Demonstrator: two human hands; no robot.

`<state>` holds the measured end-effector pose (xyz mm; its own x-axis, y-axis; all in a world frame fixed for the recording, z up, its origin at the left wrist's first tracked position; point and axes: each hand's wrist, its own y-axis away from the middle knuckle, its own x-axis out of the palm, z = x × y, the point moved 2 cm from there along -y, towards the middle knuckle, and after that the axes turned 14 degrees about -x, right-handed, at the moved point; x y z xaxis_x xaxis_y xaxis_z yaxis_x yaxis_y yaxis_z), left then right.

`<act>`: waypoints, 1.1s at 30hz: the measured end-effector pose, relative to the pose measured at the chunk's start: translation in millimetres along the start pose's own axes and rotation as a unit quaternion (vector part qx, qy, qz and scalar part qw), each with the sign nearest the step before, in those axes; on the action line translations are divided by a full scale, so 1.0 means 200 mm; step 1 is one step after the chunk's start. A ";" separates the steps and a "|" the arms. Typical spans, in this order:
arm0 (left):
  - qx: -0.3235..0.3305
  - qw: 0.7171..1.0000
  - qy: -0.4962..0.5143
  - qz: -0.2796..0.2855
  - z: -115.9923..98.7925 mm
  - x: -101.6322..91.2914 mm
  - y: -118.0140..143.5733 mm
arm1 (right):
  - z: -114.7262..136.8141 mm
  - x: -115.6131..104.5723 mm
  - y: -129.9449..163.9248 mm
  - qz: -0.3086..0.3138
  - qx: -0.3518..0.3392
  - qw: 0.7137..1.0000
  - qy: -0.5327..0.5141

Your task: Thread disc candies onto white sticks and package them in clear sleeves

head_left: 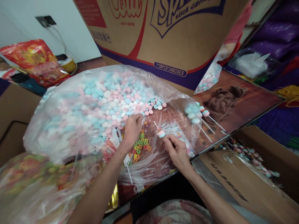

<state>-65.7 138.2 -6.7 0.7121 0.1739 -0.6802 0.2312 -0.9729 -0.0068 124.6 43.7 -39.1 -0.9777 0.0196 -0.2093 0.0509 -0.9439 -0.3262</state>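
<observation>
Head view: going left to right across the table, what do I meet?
Red foil bag → big clear bag of pastel candies → left hand → colourful ring candies → right hand holding a candy stick → finished sticks → open carton.

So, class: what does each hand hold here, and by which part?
The right hand pinches a candy stick by its lower stick end. The left hand reaches into loose candies; hold unclear.
</observation>
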 end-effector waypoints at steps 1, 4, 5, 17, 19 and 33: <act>0.025 0.997 -0.064 -0.034 0.01 -0.01 -0.05 | 0.00 0.00 0.00 0.003 0.001 1.000 0.004; 0.060 0.982 -0.173 -0.055 0.01 0.01 -0.14 | 0.00 0.01 0.00 0.014 0.004 1.000 0.017; 0.064 0.979 -0.185 -0.050 0.02 0.03 -0.15 | 0.00 0.01 0.00 0.016 0.005 1.000 0.018; 0.114 0.961 -0.244 -0.069 -0.04 0.07 -0.13 | 0.01 0.00 -0.01 0.016 0.020 1.000 -0.002; 0.151 0.951 -0.264 -0.060 -0.09 0.11 -0.15 | 0.01 0.00 -0.01 0.001 0.020 1.000 -0.011; 0.275 0.898 -0.340 0.043 -0.13 0.19 -0.26 | 0.00 -0.02 -0.01 -0.065 0.028 0.997 -0.035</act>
<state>-33.7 200.1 -13.5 0.0998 0.1437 -0.9846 -0.3011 -0.9388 -0.1676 127.7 45.4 -37.2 -0.9873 0.1217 -0.1023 -0.0870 -0.9521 -0.2931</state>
